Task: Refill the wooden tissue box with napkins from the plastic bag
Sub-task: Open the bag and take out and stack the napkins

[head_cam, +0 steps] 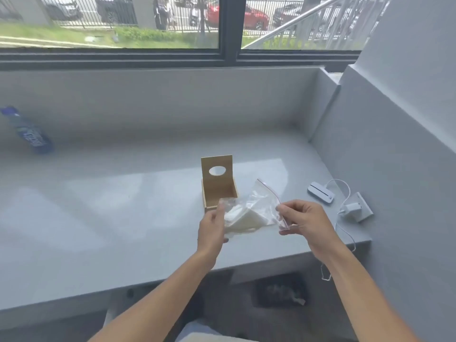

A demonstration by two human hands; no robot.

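Note:
A small wooden tissue box (219,193) stands on the grey counter (103,218), its lid with an oval hole tipped up and open. Just in front of it I hold a clear zip bag (256,208) with a red seal strip, above the counter. White napkins (243,219) lie stacked inside the bag. My left hand (212,228) grips the bag's left end around the napkins. My right hand (304,220) pinches the bag's red-edged mouth at the right. The inside of the box is partly hidden by the bag.
A blue-labelled water bottle (29,132) lies at the far left of the counter. At the right sit a white flat device (320,192), a charger plug (350,209) in a wall socket plate, and a white cable (345,233) trailing over the counter edge. A window runs along the back.

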